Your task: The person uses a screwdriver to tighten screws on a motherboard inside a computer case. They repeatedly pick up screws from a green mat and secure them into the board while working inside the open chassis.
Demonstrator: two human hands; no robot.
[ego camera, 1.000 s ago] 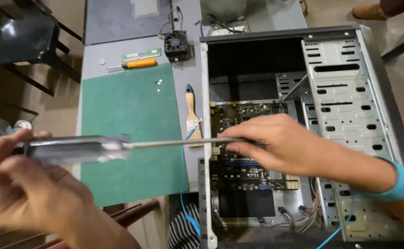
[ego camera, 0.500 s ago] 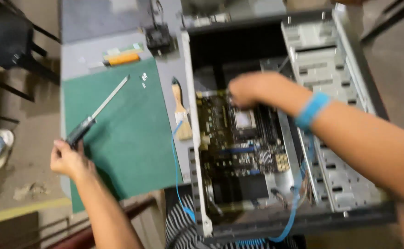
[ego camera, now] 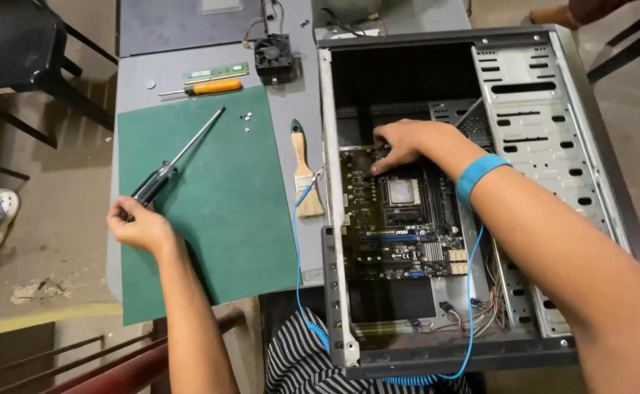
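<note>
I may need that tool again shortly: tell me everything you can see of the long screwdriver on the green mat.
The long screwdriver has a thin bright metal shaft and a dark handle with a clear-looking section. It lies flat and diagonal on the green mat, tip toward the far right near small screws, handle toward the near left. The left hand touches the handle's end at the mat's left edge; whether it grips it is unclear. The right hand is away, inside the case.

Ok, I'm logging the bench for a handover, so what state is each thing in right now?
Grey metal computer case: lying flat, side open.
Dark motherboard: inside the case, right hand on its top edge.
Long black-handled screwdriver: flat on green mat, handle at left hand.
Orange-handled screwdriver: lying unused.
Small wooden-handled brush: lying flat.
Black fan: loose on table.
</note>
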